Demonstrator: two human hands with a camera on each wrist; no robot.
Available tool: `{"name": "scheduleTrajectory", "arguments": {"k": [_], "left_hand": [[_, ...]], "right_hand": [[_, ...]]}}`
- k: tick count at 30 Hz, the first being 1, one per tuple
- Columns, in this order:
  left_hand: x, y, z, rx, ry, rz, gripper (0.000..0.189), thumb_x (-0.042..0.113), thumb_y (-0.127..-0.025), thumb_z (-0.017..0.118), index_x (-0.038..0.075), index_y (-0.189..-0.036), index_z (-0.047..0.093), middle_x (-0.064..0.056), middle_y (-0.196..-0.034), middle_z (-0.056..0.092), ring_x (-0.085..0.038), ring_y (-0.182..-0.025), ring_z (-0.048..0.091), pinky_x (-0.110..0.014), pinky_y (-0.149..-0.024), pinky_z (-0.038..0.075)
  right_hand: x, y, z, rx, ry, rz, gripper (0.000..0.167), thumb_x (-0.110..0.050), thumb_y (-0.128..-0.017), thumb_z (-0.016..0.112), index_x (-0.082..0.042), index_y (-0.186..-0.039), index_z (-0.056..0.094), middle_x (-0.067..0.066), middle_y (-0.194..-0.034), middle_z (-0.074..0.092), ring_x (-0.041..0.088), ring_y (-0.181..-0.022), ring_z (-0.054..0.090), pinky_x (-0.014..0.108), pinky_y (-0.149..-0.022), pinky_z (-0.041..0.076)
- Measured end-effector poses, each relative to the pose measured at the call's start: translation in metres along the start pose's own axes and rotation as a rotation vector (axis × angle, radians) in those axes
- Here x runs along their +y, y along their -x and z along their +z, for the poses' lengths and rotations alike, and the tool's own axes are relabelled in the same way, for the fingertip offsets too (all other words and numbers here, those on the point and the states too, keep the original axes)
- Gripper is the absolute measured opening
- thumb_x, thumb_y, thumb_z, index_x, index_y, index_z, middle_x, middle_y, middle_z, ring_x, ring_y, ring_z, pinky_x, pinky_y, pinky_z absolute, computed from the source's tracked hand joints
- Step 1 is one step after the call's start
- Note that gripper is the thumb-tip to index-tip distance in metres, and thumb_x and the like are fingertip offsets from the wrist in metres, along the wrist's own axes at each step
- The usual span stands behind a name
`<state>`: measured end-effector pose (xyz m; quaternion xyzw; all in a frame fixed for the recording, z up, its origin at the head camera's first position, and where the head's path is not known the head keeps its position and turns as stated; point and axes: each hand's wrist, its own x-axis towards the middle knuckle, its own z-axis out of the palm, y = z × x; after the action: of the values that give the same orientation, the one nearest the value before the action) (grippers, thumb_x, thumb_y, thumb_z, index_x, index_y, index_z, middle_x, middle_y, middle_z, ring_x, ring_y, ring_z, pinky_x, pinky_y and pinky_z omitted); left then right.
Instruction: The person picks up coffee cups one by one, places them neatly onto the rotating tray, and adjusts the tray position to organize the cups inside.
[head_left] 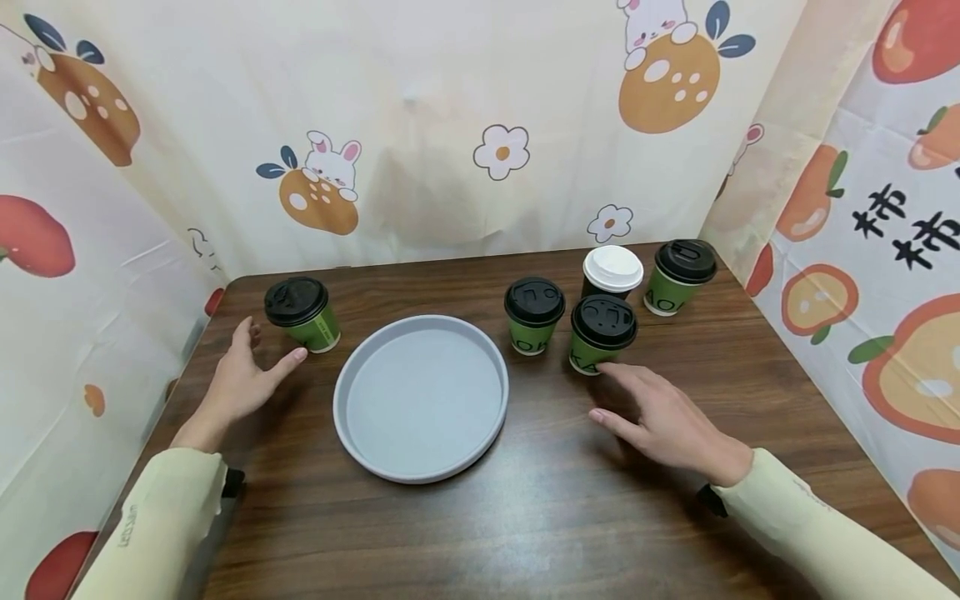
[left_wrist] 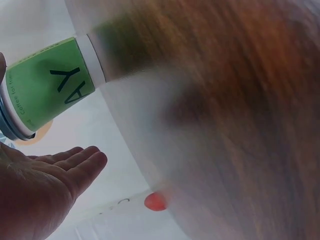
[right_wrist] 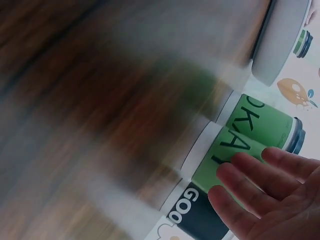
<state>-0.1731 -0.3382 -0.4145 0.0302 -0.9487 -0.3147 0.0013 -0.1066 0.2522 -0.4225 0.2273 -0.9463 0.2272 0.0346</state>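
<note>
My left hand point(head_left: 243, 379) is spread beside a green paper cup with a black lid point(head_left: 303, 317), thumb and fingers apart around its near side. In the left wrist view that cup point(left_wrist: 50, 82) stands upright on the table, beyond the relaxed fingers point(left_wrist: 82, 167). On the right, my right hand point(head_left: 667, 417) reaches toward another green cup with a black lid point(head_left: 602, 333), fingertips right at its lower side. The right wrist view has the loosely extended fingers point(right_wrist: 265, 185) overlapping that cup point(right_wrist: 212, 160). Nothing is gripped by either hand.
A round grey tray point(head_left: 420, 400) lies mid-table. Right of it stands a third green cup point(head_left: 532, 317). Behind are a dark cup with a white lid point(head_left: 612, 271) and another green cup point(head_left: 678, 275). Patterned cloth point(head_left: 450, 125) hangs along the brown table's point(head_left: 525, 533) back and sides.
</note>
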Motion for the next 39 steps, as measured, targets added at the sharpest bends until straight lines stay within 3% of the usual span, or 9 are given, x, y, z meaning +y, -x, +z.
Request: {"name": "scheduleTrajectory", "arguments": {"k": [6, 27, 39], "left_hand": [[0.001, -0.003, 0.000, 0.005, 0.007, 0.005, 0.112, 0.058, -0.097, 0.063, -0.008, -0.160, -0.003, -0.043, -0.155, 0.023, -0.061, -0.138, 0.031, -0.075, -0.105, 0.030], [0.004, -0.010, 0.003, 0.034, 0.055, -0.020, 0.115, 0.061, -0.095, 0.064, -0.004, -0.161, -0.003, -0.041, -0.156, 0.023, -0.059, -0.140, 0.031, -0.074, -0.107, 0.029], [0.010, -0.018, 0.008, 0.079, 0.232, -0.030, 0.113, 0.053, -0.094, 0.070, -0.001, -0.163, -0.002, -0.035, -0.161, 0.023, -0.051, -0.144, 0.033, -0.063, -0.113, 0.032]], "right_hand": [[-0.005, -0.001, 0.004, 0.003, -0.030, 0.023, 0.068, -0.052, -0.097, 0.067, -0.010, -0.148, 0.052, 0.014, -0.143, 0.057, 0.033, -0.130, 0.055, 0.058, -0.102, 0.047], [-0.030, -0.019, 0.022, 0.002, -0.132, -0.041, 0.064, -0.048, -0.099, 0.066, -0.008, -0.148, 0.052, 0.011, -0.146, 0.056, 0.030, -0.134, 0.053, 0.054, -0.106, 0.045], [-0.035, -0.029, 0.029, -0.007, -0.167, -0.038, 0.068, -0.053, -0.100, 0.062, -0.007, -0.149, 0.051, 0.008, -0.147, 0.056, 0.027, -0.134, 0.053, 0.052, -0.107, 0.044]]}}
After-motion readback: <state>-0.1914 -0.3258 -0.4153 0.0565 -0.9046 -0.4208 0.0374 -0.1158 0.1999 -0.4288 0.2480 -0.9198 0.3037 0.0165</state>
